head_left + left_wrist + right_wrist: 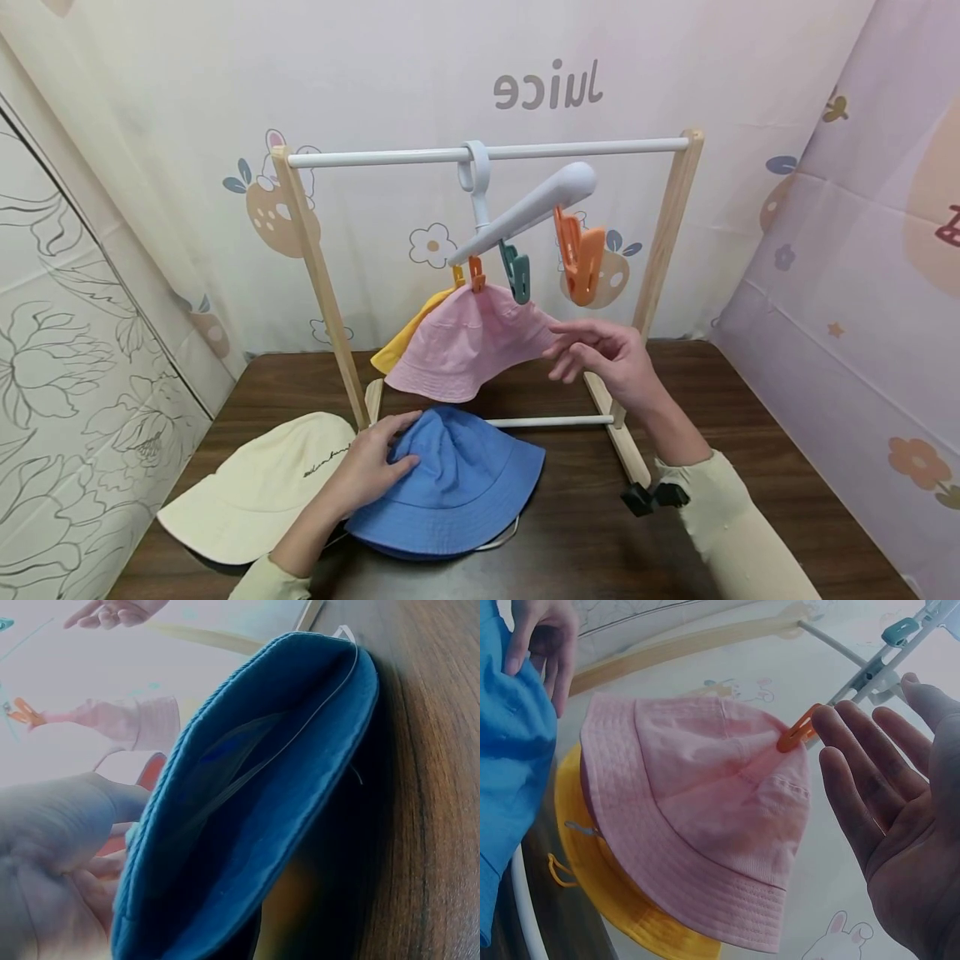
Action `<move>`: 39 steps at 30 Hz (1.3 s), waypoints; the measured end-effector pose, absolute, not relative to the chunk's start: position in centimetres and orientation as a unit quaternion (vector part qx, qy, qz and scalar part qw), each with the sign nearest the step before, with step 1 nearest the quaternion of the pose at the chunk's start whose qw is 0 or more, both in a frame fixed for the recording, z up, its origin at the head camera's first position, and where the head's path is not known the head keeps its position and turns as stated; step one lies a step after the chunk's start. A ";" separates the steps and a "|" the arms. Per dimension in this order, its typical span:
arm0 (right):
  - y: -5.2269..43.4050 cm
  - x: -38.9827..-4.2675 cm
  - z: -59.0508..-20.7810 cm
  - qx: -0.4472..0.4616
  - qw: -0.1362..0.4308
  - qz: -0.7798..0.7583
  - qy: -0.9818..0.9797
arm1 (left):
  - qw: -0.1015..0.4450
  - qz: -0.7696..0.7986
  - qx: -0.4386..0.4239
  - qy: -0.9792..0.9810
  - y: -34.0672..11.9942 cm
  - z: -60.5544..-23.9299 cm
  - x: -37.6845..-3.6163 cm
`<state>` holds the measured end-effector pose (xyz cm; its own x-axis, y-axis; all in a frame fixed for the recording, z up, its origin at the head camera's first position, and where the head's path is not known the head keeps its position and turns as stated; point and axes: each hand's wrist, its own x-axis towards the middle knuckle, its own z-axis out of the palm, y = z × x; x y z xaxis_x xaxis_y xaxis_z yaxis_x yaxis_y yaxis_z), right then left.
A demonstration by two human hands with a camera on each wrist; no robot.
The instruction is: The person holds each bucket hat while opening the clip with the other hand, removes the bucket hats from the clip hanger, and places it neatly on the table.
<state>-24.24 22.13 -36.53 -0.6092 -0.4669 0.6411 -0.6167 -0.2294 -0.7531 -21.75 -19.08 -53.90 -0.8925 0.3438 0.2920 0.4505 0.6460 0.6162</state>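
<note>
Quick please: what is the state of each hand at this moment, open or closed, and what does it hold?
Left hand: grips the blue hat on the table.
Right hand: open, empty, beside the pink hat.

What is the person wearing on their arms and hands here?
Both hands are bare: no gloves or rings show on the left hand or the right hand. Each arm has a pale cream long sleeve ending at the wrist, and a small black device sits by the right cuff.

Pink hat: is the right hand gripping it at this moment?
No: in the right wrist view the right hand is open with straight fingers beside the pink hat, not touching it.
</note>
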 end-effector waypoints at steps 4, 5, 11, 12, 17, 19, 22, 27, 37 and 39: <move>22.2 -24.2 -36.6 0.437 0.062 0.647 -0.621 | 0.045 -0.346 -0.203 -0.915 -19.4 -54.6 -22.2; 22.2 -24.1 -36.6 0.437 0.064 0.646 -0.622 | 0.041 -0.345 -0.201 -0.916 -19.4 -54.5 -22.2; 22.3 -23.9 -36.5 0.424 0.061 0.646 -0.631 | 0.043 -0.330 -0.199 -0.922 -19.3 -54.2 -21.7; 22.3 -23.9 -36.5 0.422 0.061 0.647 -0.633 | 0.045 -0.328 -0.200 -0.922 -19.3 -54.2 -21.7; 22.3 -23.9 -36.6 0.429 0.067 0.643 -0.631 | 0.048 -0.332 -0.205 -0.920 -19.3 -54.3 -21.6; 22.3 -23.9 -36.6 0.429 0.068 0.642 -0.631 | 0.046 -0.333 -0.207 -0.919 -19.3 -54.2 -21.6; 22.2 -23.9 -36.5 0.424 0.068 0.643 -0.634 | 0.040 -0.333 -0.208 -0.919 -19.4 -54.2 -21.6; 22.2 -23.9 -36.5 0.425 0.066 0.646 -0.630 | 0.031 -0.330 -0.209 -0.920 -19.6 -54.3 -21.6; 22.3 -23.9 -36.4 0.419 0.061 0.648 -0.633 | 0.085 -0.368 -0.223 -0.899 -18.6 -50.3 -19.2; 22.2 -23.9 -36.2 0.415 0.058 0.649 -0.635 | 0.080 -0.383 -0.216 -0.895 -18.1 -48.5 -18.3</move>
